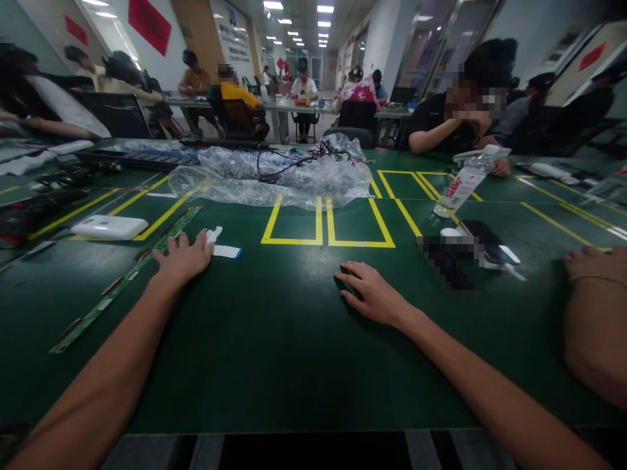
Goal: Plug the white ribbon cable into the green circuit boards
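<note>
My left hand (pixel 183 258) lies over the upper part of a long, narrow green circuit board (pixel 105 303), its fingers spread and pointing away from me. The board runs diagonally across the left of the table. Just right of those fingertips is a white flat ribbon cable (pixel 226 251) with a blue end, partly hidden by the hand. Its fingers appear to touch the cable's near end. My right hand (pixel 372 294) rests on the green tabletop (pixel 279 339) with fingers apart and nothing in it.
Crumpled clear plastic wrap (pixel 289 179) with black cables spans the back. A white rounded device (pixel 108 226) lies at left. On the right are a tilted bottle (pixel 465 183), a phone (pixel 484 241) and another person's arm (pixel 597 320). Yellow tape (pixel 291 241) marks the table.
</note>
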`<state>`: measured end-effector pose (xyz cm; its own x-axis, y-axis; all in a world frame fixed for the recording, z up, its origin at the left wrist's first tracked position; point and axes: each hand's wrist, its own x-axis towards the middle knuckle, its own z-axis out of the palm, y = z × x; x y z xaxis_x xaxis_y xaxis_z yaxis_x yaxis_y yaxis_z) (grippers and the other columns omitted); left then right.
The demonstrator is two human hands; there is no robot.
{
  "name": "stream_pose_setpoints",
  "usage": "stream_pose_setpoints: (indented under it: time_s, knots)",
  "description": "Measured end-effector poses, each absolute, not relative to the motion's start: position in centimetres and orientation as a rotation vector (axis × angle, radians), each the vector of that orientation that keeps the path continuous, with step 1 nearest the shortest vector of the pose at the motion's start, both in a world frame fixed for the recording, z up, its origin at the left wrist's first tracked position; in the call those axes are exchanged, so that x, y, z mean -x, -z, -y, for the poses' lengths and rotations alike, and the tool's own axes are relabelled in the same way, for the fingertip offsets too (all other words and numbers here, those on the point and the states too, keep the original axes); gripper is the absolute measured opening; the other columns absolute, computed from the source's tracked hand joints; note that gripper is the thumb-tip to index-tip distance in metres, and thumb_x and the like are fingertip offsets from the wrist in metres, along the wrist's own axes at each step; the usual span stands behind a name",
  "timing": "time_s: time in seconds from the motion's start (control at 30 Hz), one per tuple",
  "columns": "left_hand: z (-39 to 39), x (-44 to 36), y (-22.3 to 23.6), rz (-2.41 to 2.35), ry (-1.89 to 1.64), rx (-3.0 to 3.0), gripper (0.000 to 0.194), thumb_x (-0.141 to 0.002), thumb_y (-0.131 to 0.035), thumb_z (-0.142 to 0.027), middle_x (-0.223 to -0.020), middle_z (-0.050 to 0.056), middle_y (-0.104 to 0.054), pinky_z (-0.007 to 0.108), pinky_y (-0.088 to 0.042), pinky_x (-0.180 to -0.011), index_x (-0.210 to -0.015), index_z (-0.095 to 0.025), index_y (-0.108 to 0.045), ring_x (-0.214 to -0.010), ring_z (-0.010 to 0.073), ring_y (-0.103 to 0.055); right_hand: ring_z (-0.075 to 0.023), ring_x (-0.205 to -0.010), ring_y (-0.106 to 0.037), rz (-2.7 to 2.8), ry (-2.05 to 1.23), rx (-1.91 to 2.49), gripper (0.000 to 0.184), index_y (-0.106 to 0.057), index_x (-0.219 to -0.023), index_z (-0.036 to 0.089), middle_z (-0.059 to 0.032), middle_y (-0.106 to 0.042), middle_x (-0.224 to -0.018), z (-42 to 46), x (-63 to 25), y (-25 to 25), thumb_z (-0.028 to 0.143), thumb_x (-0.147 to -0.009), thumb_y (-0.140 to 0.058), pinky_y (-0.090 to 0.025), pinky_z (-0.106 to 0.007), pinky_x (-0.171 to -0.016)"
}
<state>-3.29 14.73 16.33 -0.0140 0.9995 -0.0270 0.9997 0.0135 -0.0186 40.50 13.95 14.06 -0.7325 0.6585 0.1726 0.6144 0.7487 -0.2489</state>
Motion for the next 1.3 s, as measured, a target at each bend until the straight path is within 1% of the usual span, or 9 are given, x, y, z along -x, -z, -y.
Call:
stream_pose_setpoints:
  time_s: [0.1, 0.2, 0.33, 0.6, 0.73, 0.87, 1.0, 1.17, 1.3]
  knots:
    - [-14.5, -1.9, -14.7, -2.235, 0.100, -2.180, 0.065, -0.106, -0.017, -0.047, -0.157, 0.027, -0.032, 0.069, -0.033, -0.107, -0.159, -0.011, -0.026, -0.144, 0.0474, -0.031, -0.0306, -0.141, -0.043, 2.678, -0.266, 1.005, 0.047, -0.055, -0.143, 0.018, -0.0158, -0.050, -0.149, -14.0, -40.3, -13.9, 0.035, -0.100, -0.051, -0.032, -0.055, -0.118]
    - [-13.1, -8.7, -13.4, -1.717, 0.103, -2.586, 0.057, -0.107, -0.024, -0.046, -0.166, 0.013, -0.020, 0.064, -0.027, -0.115, -0.161, -0.029, -0.022, -0.151, 0.0388, -0.018, -0.0300, -0.140, -0.044, 2.648, -0.280, 0.995, 0.046, -0.053, -0.144, 0.017, -0.0162, -0.051, -0.148, -14.1, -40.3, -13.7, 0.028, -0.099, -0.050, -0.034, -0.056, -0.117]
    - [-11.5, -13.4, -13.1, -1.386, -0.047, -2.782, 0.053, -0.107, -0.031, -0.048, -0.165, 0.010, -0.025, 0.058, -0.027, -0.118, -0.158, -0.035, -0.029, -0.151, 0.0345, -0.022, -0.0268, -0.142, -0.043, 2.670, -0.329, 0.951, 0.047, -0.053, -0.144, 0.023, -0.0110, -0.051, -0.150, -13.8, -40.2, -13.7, 0.017, -0.098, -0.044, -0.031, -0.057, -0.118]
    - [-11.9, -12.0, -13.8, -1.263, -0.030, -2.812, 0.053, -0.106, -0.039, -0.050, -0.165, 0.008, -0.026, 0.056, -0.029, -0.117, -0.156, -0.038, -0.032, -0.150, 0.0330, -0.026, -0.0274, -0.147, -0.035, 2.750, -0.333, 0.966, 0.051, -0.043, -0.152, 0.023, -0.0090, -0.044, -0.157, -13.0, -39.0, -14.2, 0.029, -0.101, -0.045, -0.025, -0.058, -0.120]
    - [-13.8, -7.8, -14.7, -1.768, -0.082, -2.597, 0.056, -0.107, -0.024, -0.049, -0.161, 0.013, -0.034, 0.056, -0.031, -0.116, -0.156, -0.025, -0.035, -0.148, 0.0314, -0.032, -0.0266, -0.147, -0.035, 2.780, -0.367, 0.958, 0.047, -0.045, -0.150, 0.025, -0.0067, -0.046, -0.156, -12.9, -39.1, -14.4, 0.031, -0.104, -0.040, -0.026, -0.058, -0.120]
    - [-15.2, 1.5, -14.9, -2.669, -0.081, -1.760, 0.082, -0.101, -0.024, -0.064, -0.161, 0.029, -0.022, 0.074, -0.026, -0.109, -0.153, -0.002, -0.035, -0.146, 0.0514, -0.021, -0.0266, -0.147, -0.035, 2.774, -0.380, 0.938, 0.048, -0.043, -0.152, 0.027, -0.0059, -0.046, -0.156, -12.9, -39.4, -14.5, 0.032, -0.104, -0.041, -0.027, -0.059, -0.120]
    - [-15.8, 5.9, -14.3, -2.750, 0.084, -1.281, 0.099, -0.098, -0.020, -0.070, -0.155, 0.036, -0.028, 0.075, -0.030, -0.102, -0.150, 0.014, -0.026, -0.139, 0.0592, -0.027, -0.0270, -0.147, -0.035, 2.773, -0.380, 0.947, 0.049, -0.042, -0.152, 0.026, -0.0070, -0.044, -0.157, -12.8, -39.4, -14.5, 0.033, -0.103, -0.042, -0.025, -0.059, -0.120]
    - [-14.5, -1.6, -13.5, -2.436, 0.114, -1.782, 0.090, -0.098, -0.026, -0.066, -0.161, 0.028, -0.023, 0.059, -0.030, -0.116, -0.154, 0.004, -0.030, -0.149, 0.0432, -0.023, -0.0273, -0.147, -0.035, 2.771, -0.353, 0.952, 0.048, -0.046, -0.150, 0.024, -0.0087, -0.044, -0.156, -12.8, -39.3, -14.5, 0.032, -0.102, -0.045, -0.027, -0.057, -0.120]
    - [-11.4, -9.6, -14.1, -1.761, 0.115, -2.444, 0.077, -0.102, -0.026, -0.060, -0.163, 0.018, -0.025, 0.050, -0.025, -0.121, -0.158, -0.006, -0.029, -0.151, 0.0329, -0.022, -0.0306, -0.150, -0.028, 2.762, -0.293, 0.967, 0.047, -0.052, -0.145, 0.021, -0.0125, -0.037, -0.160, -12.9, -39.4, -14.3, 0.036, -0.100, -0.049, -0.027, -0.056, -0.121]
